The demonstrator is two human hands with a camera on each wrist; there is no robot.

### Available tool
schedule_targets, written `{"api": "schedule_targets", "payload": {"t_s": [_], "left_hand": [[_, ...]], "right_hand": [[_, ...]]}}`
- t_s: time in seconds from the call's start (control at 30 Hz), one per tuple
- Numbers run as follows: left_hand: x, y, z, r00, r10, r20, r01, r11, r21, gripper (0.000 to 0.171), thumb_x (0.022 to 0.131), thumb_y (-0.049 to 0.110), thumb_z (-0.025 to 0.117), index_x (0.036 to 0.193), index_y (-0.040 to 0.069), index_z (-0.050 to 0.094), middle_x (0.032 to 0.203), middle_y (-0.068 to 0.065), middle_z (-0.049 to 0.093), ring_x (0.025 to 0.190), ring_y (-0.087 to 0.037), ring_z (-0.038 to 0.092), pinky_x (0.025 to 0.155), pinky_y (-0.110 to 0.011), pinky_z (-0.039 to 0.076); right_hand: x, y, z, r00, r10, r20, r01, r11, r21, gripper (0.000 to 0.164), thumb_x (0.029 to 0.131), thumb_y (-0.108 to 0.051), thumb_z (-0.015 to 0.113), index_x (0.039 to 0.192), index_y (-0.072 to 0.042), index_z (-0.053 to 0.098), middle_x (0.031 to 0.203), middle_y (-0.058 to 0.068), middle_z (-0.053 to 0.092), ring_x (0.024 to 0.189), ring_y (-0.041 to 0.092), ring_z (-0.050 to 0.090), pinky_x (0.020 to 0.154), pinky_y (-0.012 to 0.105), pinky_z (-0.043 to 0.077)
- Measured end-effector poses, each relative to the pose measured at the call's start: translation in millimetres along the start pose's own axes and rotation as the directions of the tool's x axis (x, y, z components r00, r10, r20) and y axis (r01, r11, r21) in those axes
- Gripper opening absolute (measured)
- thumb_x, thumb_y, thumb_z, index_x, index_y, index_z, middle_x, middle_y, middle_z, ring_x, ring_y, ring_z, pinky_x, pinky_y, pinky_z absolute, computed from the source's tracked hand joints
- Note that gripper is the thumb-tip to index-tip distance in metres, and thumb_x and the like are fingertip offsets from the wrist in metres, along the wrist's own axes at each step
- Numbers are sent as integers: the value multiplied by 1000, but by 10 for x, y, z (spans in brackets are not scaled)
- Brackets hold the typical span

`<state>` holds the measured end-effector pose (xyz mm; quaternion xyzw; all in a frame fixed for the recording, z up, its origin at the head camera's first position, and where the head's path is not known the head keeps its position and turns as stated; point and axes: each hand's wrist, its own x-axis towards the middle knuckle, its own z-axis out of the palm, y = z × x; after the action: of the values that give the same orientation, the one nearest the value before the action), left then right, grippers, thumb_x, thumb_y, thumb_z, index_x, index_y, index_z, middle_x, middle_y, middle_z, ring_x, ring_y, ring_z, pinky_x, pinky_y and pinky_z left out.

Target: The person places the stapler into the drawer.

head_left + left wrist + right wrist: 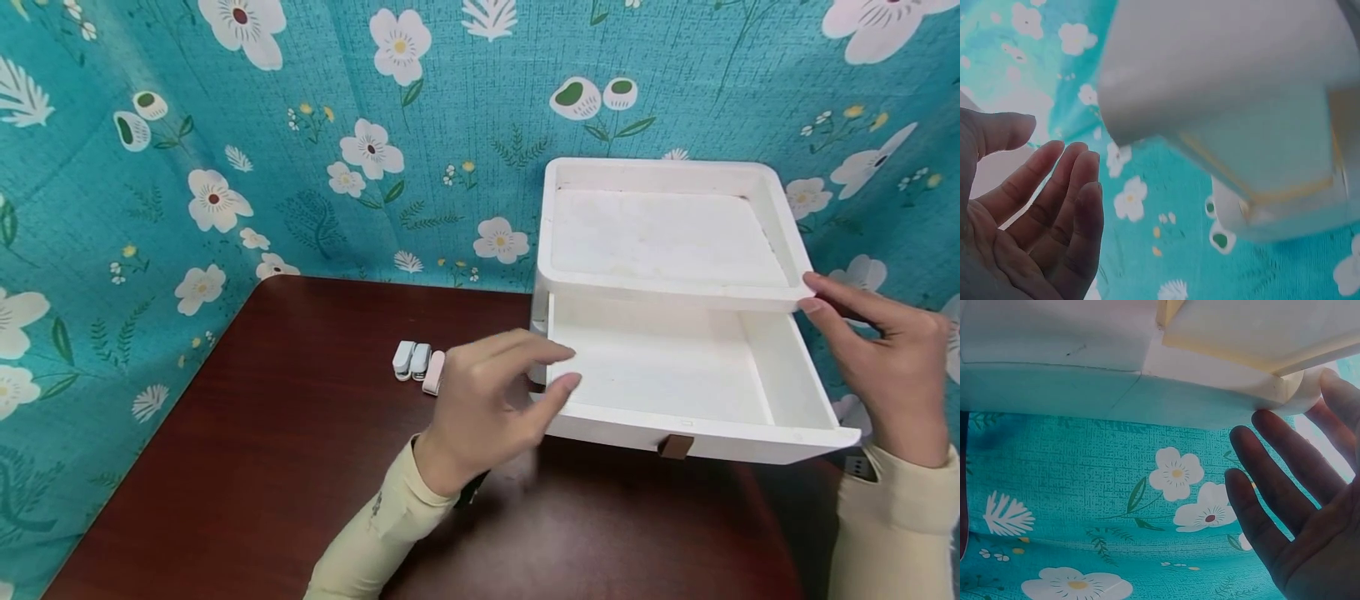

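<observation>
A white drawer unit [660, 287] stands at the right of the table, with a shallow rimmed top. Its drawer [675, 429] is pulled out, bare inside, with a brown tab at the front. My right hand [892, 358] holds the unit's front right top corner between thumb and index finger; the other fingers are spread in the right wrist view. Over the drawer's left front corner is my left hand [495, 400], thumb and fingers apart with nothing between them. In the left wrist view its fingers [1041, 200] are loosely bent, beside the blurred white drawer.
Small clip-like items, white [403, 358], grey [421, 361] and pink [434, 372], lie together on the dark red-brown table [247, 467], left of the unit. A teal flowered cloth [315, 150] hangs behind and along the left side.
</observation>
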<state>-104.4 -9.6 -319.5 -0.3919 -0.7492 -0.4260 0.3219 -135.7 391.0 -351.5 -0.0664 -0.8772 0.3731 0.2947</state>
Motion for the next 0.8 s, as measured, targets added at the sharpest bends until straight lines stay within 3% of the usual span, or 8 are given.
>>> {"api": "schedule_targets", "payload": {"t_s": [0.17,0.37,0.8], "left_hand": [[18,-118,-78,997,-71,-18,71,997,-10,11,91,11,77,99,5,78,88,-4,77,62,-10,56,56,-20,46],[14,-228,-113,994,-105,-19,105,994,11,15,91,12,77,104,4,78,88,-5,75,63,-7,53,55,-18,44],[-27,-478,-219,982,-184,-50,186,982,38,19,92,15,78,108,6,79,93,-5,78,73,-11,70,66,-26,60]], "right_hand": [[-11,0,4,1000,9,2,-9,1000,0,35,99,-21,72,133,-30,71,136,-22,67,121,-13,61,108,24,46],[-16,13,-6,1000,1,-12,-1,1000,1,34,99,-21,72,132,-30,72,134,-23,68,121,-13,61,108,24,46],[-4,7,-22,1000,-8,0,8,1000,3,34,99,-21,72,132,-29,71,135,-23,67,121,-13,62,108,25,46]]}}
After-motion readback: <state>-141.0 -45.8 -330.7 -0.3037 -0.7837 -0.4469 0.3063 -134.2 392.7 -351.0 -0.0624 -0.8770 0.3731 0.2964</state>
